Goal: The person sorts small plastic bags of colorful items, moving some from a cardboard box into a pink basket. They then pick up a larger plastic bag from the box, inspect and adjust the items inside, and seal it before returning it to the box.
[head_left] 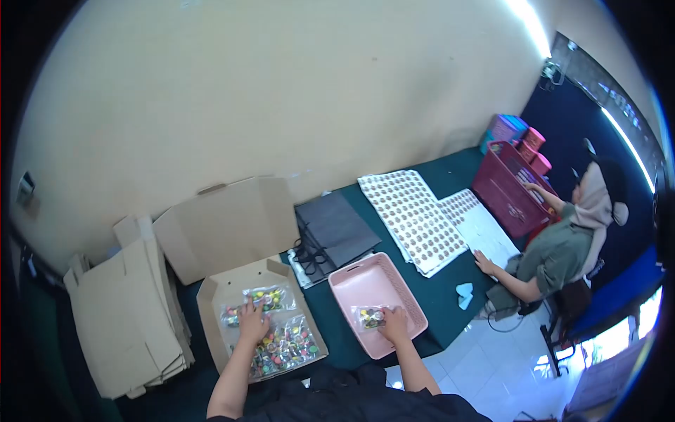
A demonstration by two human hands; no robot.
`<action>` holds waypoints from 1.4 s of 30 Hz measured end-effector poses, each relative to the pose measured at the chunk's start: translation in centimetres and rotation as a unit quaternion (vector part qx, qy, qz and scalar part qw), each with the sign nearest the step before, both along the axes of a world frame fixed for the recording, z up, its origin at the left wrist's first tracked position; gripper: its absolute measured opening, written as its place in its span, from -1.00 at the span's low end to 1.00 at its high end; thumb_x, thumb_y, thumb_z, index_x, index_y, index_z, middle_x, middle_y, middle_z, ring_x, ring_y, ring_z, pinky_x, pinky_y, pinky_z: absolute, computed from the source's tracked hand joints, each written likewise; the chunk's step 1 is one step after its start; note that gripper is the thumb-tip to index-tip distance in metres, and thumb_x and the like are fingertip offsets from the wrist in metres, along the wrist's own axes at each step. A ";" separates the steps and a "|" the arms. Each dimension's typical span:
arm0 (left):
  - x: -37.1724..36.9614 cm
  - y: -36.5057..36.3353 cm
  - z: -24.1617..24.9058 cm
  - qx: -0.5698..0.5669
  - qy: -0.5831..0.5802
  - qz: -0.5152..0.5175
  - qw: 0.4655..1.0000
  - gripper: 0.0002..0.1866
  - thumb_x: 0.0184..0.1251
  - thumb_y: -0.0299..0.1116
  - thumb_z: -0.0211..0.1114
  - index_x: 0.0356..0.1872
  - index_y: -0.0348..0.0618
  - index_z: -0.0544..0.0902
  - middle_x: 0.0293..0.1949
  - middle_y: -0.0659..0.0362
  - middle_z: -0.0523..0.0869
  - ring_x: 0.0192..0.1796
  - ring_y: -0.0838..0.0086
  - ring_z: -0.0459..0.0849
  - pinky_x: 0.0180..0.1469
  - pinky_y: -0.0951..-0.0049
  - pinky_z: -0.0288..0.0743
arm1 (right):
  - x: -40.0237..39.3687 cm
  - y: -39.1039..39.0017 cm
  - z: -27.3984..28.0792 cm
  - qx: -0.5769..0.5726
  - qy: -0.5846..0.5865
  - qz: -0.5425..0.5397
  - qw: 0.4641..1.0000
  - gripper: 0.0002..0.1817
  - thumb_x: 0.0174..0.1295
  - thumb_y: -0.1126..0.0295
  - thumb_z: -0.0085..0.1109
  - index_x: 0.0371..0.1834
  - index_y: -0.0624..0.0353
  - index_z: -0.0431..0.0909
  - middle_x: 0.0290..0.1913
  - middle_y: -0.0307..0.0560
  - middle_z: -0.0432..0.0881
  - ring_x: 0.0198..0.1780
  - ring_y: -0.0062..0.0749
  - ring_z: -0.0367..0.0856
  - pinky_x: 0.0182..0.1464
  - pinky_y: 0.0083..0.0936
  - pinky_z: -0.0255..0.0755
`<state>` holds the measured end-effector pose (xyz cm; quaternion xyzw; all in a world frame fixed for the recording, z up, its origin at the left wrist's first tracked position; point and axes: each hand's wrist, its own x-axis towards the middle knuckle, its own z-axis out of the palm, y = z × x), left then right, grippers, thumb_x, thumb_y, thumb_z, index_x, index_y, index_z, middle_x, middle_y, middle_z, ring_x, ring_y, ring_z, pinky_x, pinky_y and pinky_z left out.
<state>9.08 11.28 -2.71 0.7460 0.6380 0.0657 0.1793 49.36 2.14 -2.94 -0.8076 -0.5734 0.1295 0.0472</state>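
Note:
My left hand [253, 325] rests in an open cardboard box [309, 336], its fingers stretched out over clear plastic bags of small colourful round pieces [285, 348]. Another clear bag [280, 297] lies at the top of the box, by my fingertips. My right hand [395, 326] is over a pink plastic basket [365, 278], its fingers closed on the edge of a small clear plastic bag [368, 318]. Yellow and dark round pieces show through that bag. My right fingertips are partly hidden.
Flattened cardboard boxes [123, 316] are stacked on the left. Dark bags [334, 232] and sheets of round stickers [415, 218] lie behind the basket. A co-worker [562, 246] sits at right, one hand in a maroon basket [499, 190]. Light-blue pieces [464, 295] lie near the table edge.

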 end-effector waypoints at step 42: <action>-1.2 2.5 -0.4 0.093 -0.007 -0.015 0.996 -0.77 0.00 -0.44 0.15 -0.30 0.04 0.68 0.22 0.10 0.31 0.28 0.11 0.18 0.31 -0.11 -0.13 | -1.3 0.4 2.2 0.248 0.428 -0.152 0.856 -0.66 0.31 0.21 -0.06 -0.18 0.30 0.55 -0.48 -0.15 0.56 -0.52 -0.62 0.49 -0.56 -0.69 0.37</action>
